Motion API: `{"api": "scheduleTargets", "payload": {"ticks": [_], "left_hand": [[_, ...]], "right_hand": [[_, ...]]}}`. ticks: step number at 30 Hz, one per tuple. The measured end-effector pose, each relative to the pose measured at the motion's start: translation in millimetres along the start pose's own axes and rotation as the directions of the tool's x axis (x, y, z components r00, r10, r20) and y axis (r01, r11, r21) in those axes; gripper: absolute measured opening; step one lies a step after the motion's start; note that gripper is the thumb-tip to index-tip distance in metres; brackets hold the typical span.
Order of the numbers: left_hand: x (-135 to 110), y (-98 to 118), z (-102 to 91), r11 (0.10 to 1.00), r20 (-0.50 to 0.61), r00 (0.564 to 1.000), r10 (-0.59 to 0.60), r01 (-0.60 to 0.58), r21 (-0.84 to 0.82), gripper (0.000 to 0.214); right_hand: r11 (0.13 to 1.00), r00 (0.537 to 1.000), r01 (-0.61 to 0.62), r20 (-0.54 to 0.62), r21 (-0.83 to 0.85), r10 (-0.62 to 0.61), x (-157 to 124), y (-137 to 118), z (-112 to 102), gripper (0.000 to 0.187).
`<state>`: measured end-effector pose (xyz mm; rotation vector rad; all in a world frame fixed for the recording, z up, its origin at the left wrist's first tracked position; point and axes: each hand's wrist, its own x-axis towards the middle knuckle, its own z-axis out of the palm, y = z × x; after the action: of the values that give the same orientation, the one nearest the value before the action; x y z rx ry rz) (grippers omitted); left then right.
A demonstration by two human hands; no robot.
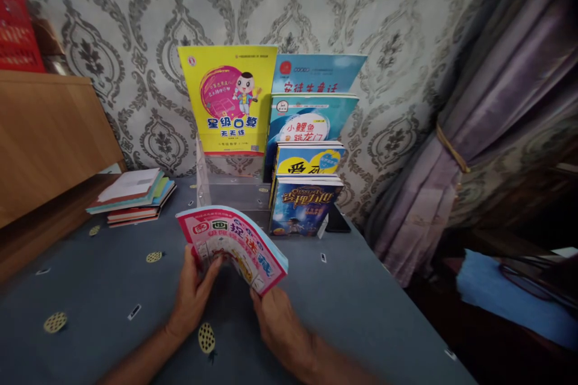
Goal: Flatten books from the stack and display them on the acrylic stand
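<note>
A pink-covered paperback book is held above the table, its cover bowed between my two hands. My left hand grips its left lower side, thumb across the cover. At the lower right corner, my right hand is closed on the same book. Just beyond stands a clear tiered book rack. On its upper left leans a yellow workbook. Its right side holds a stepped row of books: a blue one at the back, a teal one, a yellow-and-blue one, and a dark blue one in front.
A pile of books lies at the table's left, near a wooden cabinet with a red box on top. Behind the rack's right side rests a dark flat object. A tied purple curtain hangs on the right.
</note>
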<state>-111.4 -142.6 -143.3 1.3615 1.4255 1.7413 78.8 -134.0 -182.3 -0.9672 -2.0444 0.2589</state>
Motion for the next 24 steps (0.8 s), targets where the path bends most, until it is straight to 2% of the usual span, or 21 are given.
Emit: {"api": "scheduleTargets", "payload": {"ticks": [3, 7, 12, 18, 21, 24], "left_hand": [[-3.4, -0.5, 1.1, 1.0, -0.027, 0.999, -0.027, 0.027, 0.007, 0.056], [-1.8, -3.0, -1.2, 0.997, -0.045, 0.996, -0.073, 0.073, 0.005, 0.07], [1.8, -8.3, -6.3, 0.997, -0.062, 0.995, -0.074, 0.073, -0.008, 0.079], [5.9, -8.7, -11.8, 0.995, -0.032, 0.997, -0.076, 0.074, -0.065, 0.067], [6.0, -8.0, -12.8, 0.989, -0.003, 0.995, -0.102, 0.101, -0.113, 0.061], [4.9, -11.8, -13.8, 0.983, -0.024, 0.992, -0.123, 0.118, -0.14, 0.054]], "right_hand": [[1.0, 0.999, 0.027, -0.021, 0.01, -0.027, 3.7, -1.1, -2.5, 0.039], [0.999, 0.998, 0.034, -0.047, 0.016, -0.033, 4.2, -4.1, -9.2, 0.033], [0.996, 0.994, -0.069, -0.075, 0.062, 0.074, 5.1, -9.7, -15.1, 0.036], [0.957, 0.967, -0.248, -0.014, 0.148, 0.253, 6.8, -2.4, -19.5, 0.042], [0.946, 0.964, -0.258, -0.014, 0.195, 0.266, 6.1, 2.1, -20.0, 0.043], [0.94, 0.964, -0.253, -0.019, 0.231, 0.264, 7.7, 2.5, -21.3, 0.042]]}}
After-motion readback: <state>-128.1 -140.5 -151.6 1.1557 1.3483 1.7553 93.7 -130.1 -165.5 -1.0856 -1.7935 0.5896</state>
